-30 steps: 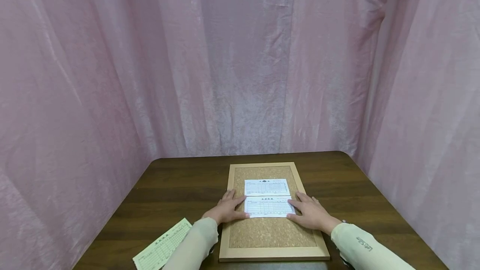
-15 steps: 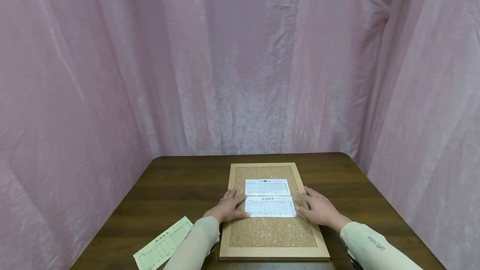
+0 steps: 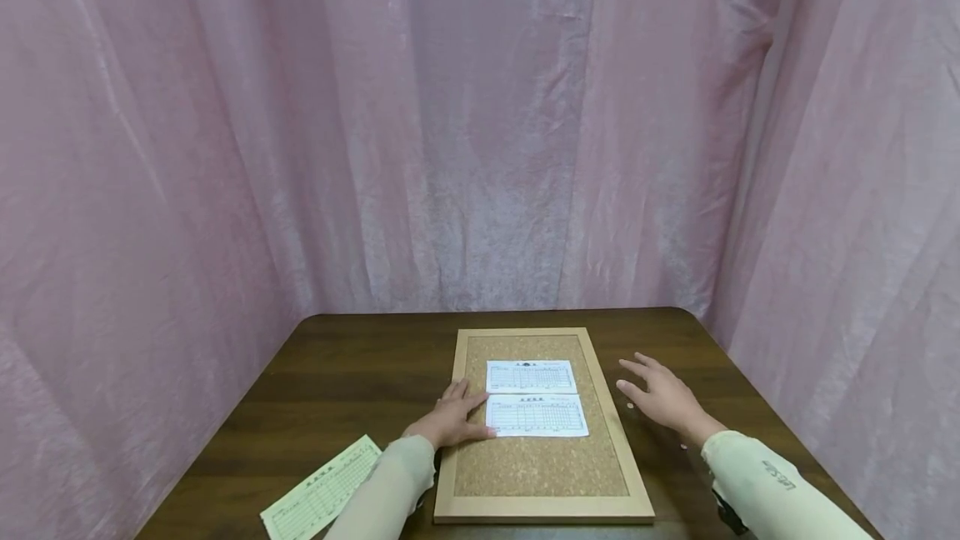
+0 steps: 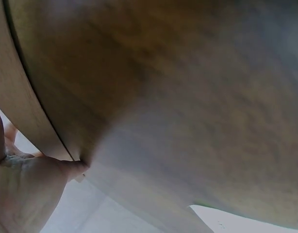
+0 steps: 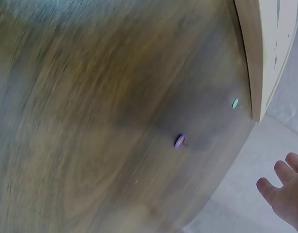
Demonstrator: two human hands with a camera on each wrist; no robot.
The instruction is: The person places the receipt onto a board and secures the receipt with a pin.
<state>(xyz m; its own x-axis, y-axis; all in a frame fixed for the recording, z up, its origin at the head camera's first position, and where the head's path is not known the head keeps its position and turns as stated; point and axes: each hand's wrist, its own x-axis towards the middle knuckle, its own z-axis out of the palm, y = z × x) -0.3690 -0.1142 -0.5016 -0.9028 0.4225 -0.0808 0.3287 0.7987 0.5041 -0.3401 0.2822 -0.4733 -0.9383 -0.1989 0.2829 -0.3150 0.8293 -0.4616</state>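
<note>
Two white printed paper slips lie one above the other on a wood-framed corkboard [image 3: 540,469]: an upper slip [image 3: 528,376] and a lower slip [image 3: 538,417]. My left hand [image 3: 447,417] rests on the board's left side with fingers extended, its thumb and index finger at the lower slip's left edge. Off the board's right side, my right hand [image 3: 666,398] hovers over the table with spread fingers and holds nothing. Below it, the right wrist view has a small purple-rimmed tack [image 5: 179,141] and a pale green disc [image 5: 235,103] on the wood. Board and frame hide part of the left hand in its wrist view.
A pale green printed slip [image 3: 322,490] lies at an angle on the dark wooden table [image 3: 360,382], left of the board and partly under the left forearm. Pink curtains [image 3: 480,123] hang behind the table and on both sides.
My right hand has let go of the lower slip's right edge and moved right, off the board and over the table. The left hand has stayed in place.
</note>
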